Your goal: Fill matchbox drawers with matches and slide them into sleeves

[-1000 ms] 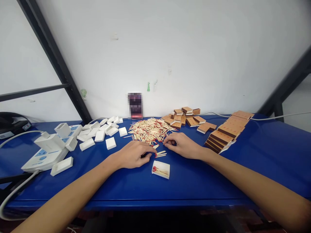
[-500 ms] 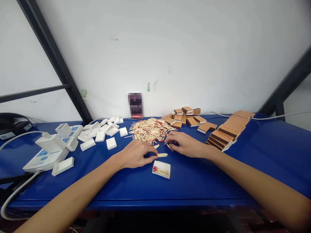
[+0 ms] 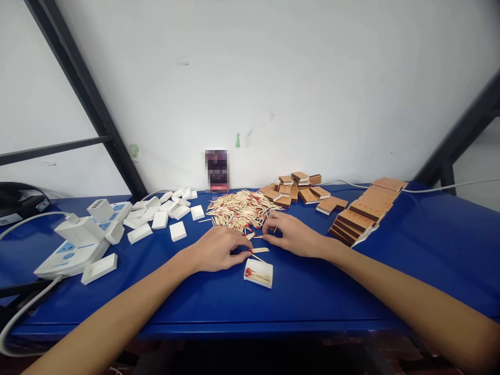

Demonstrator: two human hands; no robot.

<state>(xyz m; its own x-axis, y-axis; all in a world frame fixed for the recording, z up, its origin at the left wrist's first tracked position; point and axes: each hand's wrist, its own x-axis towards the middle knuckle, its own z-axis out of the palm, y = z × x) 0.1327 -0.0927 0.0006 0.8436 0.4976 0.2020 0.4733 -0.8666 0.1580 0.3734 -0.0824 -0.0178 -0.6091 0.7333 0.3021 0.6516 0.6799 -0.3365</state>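
Observation:
A heap of red-tipped matches (image 3: 240,208) lies on the blue table (image 3: 351,281). My left hand (image 3: 219,250) rests palm down just in front of the heap, fingers curled, its fingertips on a few loose matches (image 3: 260,250). My right hand (image 3: 291,234) lies beside it, thumb and forefinger pinched on a match at the heap's near edge. A white inner tray (image 3: 258,273) holding a few matches sits right in front of both hands.
Several white trays (image 3: 164,216) are scattered to the left, near a white power strip with plugs (image 3: 78,239). Brown matchbox sleeves lie in a pile (image 3: 300,190) and a stacked row (image 3: 367,211) to the right. A cable (image 3: 449,186) runs along the wall.
My right hand has shifted slightly left and pinched a match at the heap's edge. My left hand has stayed by the loose matches, which are slightly rearranged.

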